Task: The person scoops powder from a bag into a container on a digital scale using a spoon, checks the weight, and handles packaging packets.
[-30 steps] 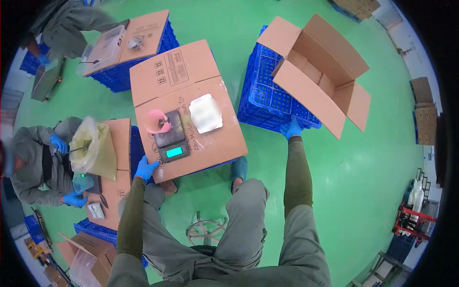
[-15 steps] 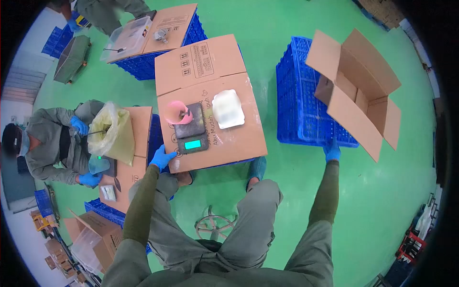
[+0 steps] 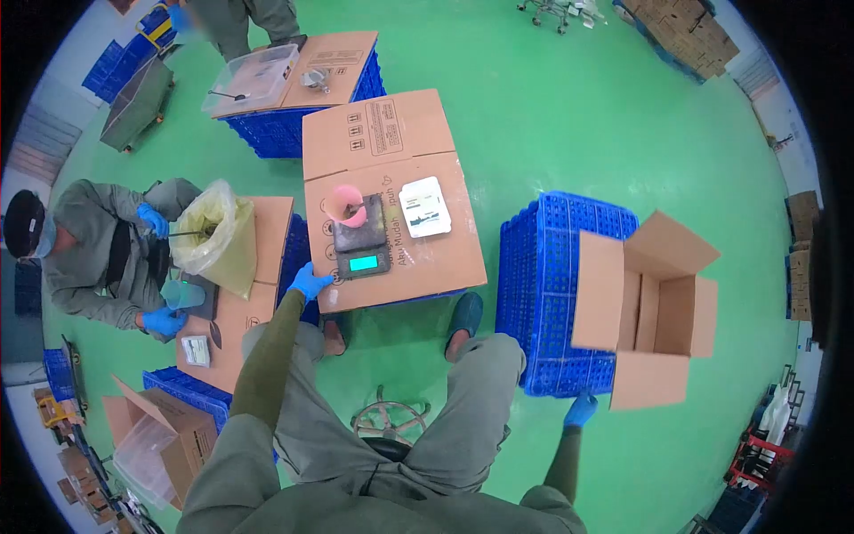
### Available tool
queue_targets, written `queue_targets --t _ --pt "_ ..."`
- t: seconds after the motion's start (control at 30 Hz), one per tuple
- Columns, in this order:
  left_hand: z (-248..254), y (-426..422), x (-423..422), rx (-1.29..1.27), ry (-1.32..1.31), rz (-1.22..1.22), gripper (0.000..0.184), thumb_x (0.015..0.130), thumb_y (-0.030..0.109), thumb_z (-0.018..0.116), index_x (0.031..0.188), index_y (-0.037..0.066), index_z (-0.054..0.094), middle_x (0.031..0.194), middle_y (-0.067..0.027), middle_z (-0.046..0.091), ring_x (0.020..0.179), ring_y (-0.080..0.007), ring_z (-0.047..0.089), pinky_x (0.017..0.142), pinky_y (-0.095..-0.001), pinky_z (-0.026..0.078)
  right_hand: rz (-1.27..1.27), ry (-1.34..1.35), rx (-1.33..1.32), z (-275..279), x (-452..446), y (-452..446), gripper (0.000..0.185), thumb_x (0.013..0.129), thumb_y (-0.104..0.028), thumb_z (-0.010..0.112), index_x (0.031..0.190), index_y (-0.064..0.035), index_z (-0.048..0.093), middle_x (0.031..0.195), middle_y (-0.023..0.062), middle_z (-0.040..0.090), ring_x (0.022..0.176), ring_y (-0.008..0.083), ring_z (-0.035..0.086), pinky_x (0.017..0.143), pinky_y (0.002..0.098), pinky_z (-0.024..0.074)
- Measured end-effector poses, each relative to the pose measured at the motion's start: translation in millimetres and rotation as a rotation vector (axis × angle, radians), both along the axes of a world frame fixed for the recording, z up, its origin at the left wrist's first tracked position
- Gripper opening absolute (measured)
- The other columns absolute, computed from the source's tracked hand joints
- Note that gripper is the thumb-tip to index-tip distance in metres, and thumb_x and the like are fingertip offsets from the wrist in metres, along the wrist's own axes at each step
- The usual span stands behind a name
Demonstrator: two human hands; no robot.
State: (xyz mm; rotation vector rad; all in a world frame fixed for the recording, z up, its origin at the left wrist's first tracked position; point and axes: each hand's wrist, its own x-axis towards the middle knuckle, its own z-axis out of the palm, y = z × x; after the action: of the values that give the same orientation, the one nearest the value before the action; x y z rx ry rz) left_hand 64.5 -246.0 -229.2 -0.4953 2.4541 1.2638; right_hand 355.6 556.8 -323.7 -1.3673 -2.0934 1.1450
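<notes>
The blue crate (image 3: 543, 294), set under 1 open carton (image 3: 667, 311) right of the cardboard top (image 3: 418, 278), is judged stiff, light and best held by its near edge, where the right hand's (image 3: 581, 411) grip cannot be told, the left hand (image 3: 310, 282) being spread at the top's corner.

A smooth green floor (image 3: 551, 116) spreads across the room under bright, even light. Pale walls (image 3: 64, 111) border it on the left and right. At the far left stands a grey cart (image 3: 138, 105); beyond it, blue crates (image 3: 107, 69). At the far right, cartons (image 3: 685, 37) lie stacked, with more boxes (image 3: 801, 298) along the right wall. Nearer on the right sits a red trolley (image 3: 761, 456). A stool's base (image 3: 382, 411) shows at the near middle.
</notes>
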Motion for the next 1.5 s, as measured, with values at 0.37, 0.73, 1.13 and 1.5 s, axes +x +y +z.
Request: queue_targets --t 0.37,0.73,1.13,1.5 --pt "15 7 -5 0.003 -0.068 0.001 0.063 0.078 0.017 0.084 0.128 -0.005 0.052 0.121 -0.0188 0.066 0.106 -0.0243 0.066 0.09 -0.0382 0.055 0.874 0.333 -0.052 301 -193 -318 0.014 0.094 -0.013 0.059 0.097 0.0005 0.061 0.086 0.017 0.058 0.077 0.0369 0.058 0.072 0.0435 0.0486" --pt "-7 -5 -11 -0.039 -0.027 0.0 0.062 0.077 0.018 0.084 0.126 -0.005 0.054 0.121 -0.0198 0.066 0.108 -0.0256 0.066 0.093 -0.0377 0.054 0.972 -0.367 0.073 89 -375 -322 0.052 0.095 -0.043 0.053 0.112 0.0051 0.062 0.108 0.0299 0.065 0.099 0.0464 0.063 0.087 0.052 0.0492" --pt "-65 -12 -12 -0.075 0.121 -0.1 0.059 0.074 0.015 0.082 0.123 -0.002 0.055 0.12 -0.0219 0.066 0.109 -0.0315 0.066 0.093 -0.0402 0.053 0.909 -0.367 -0.004 63 -258 -316 0.053 0.097 -0.042 0.048 0.092 0.0068 0.068 0.096 0.0312 0.066 0.095 0.048 0.064 0.081 0.0502 0.0501" --pt "-2 -3 1 -0.097 0.023 -0.025 0.047 0.072 0.014 0.081 0.11 -0.004 0.06 0.106 -0.0209 0.07 0.098 -0.0296 0.069 0.085 -0.0406 0.056 0.648 -0.083 0.282 161 -202 -377 0.064 0.086 -0.037 0.071 0.132 0.0022 0.052 0.12 0.0244 0.059 0.111 0.0411 0.058 0.091 0.0478 0.0484"
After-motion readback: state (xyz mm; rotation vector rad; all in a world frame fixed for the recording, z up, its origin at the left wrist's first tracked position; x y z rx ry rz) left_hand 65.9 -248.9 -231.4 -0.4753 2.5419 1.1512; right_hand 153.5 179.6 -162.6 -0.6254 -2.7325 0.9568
